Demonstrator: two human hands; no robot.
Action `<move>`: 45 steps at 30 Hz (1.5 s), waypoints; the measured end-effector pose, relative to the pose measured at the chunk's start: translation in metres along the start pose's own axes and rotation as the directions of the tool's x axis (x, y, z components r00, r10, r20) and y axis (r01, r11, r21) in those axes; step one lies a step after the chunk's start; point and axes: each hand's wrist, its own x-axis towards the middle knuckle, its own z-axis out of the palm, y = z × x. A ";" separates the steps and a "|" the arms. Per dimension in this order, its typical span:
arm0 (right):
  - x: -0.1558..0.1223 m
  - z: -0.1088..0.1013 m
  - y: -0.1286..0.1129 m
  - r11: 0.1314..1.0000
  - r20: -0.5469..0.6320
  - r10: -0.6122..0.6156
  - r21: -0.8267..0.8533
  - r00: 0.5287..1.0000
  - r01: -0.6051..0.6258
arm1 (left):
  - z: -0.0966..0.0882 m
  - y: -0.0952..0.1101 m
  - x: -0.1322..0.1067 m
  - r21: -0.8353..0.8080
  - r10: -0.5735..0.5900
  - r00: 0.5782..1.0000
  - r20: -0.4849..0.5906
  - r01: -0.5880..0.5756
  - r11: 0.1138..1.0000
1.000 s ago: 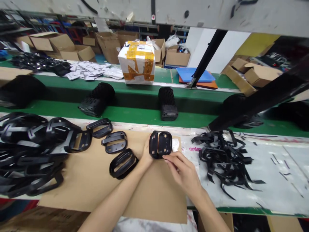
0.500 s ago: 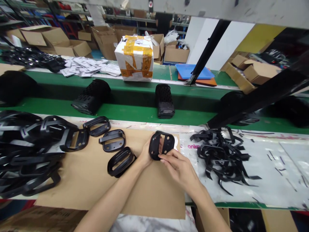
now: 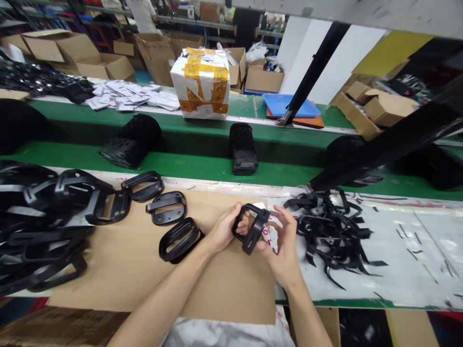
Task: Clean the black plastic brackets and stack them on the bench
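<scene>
A black plastic handle bracket [image 3: 257, 225], an oval frame with a raised bar across it, is tilted up above the brown cardboard sheet [image 3: 231, 289]. My left hand [image 3: 226, 226] grips its left side, fingers curled behind the frame. To its right is my right hand [image 3: 284, 241], thumb and fingers spread apart around the bracket's right end; whether a fingertip touches it is hard to tell. Three similar loose brackets, one of them a black bracket [image 3: 181, 239], lie on the cardboard to the left of my hands.
A heap of black brackets [image 3: 47, 217] covers the bench's left side. Black strips [image 3: 329, 231] are piled at right. Beyond the bench, black perforated housings [image 3: 244, 149] lie on the green conveyor [image 3: 195, 166]. A slanted black post [image 3: 383, 140] crosses at right.
The bracket has turned from facing me to an edge-on tilt with its bar toward the right. My right hand's fingers have moved off its lower edge and spread open.
</scene>
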 end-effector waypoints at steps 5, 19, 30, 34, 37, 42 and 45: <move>0.001 0.011 0.000 0.994 0.149 0.061 0.078 0.987 -0.073 | -0.001 -0.004 -0.005 0.176 0.044 0.996 0.074 -0.056 0.983; 0.011 0.004 -0.018 0.908 0.342 0.122 0.340 0.932 -0.243 | -0.009 0.017 -0.007 -0.095 -0.265 0.950 0.167 0.283 0.954; 0.010 -0.023 -0.014 0.845 0.487 0.135 0.397 0.863 -0.357 | -0.001 0.007 -0.008 -0.142 -0.369 0.899 0.235 0.407 0.902; 0.013 -0.023 -0.013 0.931 0.409 0.109 0.278 0.906 -0.238 | -0.001 0.005 -0.008 -0.148 -0.339 0.922 0.188 0.367 0.918; 0.018 -0.018 -0.014 0.931 0.418 0.112 0.272 0.901 -0.243 | -0.002 0.005 -0.007 -0.132 -0.331 0.925 0.187 0.357 0.925; 0.030 -0.015 -0.019 0.970 0.301 0.067 0.205 0.951 -0.133 | 0.001 0.002 -0.006 -0.019 -0.139 0.987 0.077 0.141 0.990; 0.037 -0.020 -0.023 0.999 0.160 -0.019 0.048 0.987 0.012 | 0.001 -0.002 -0.008 0.395 0.077 0.994 0.081 -0.103 0.913</move>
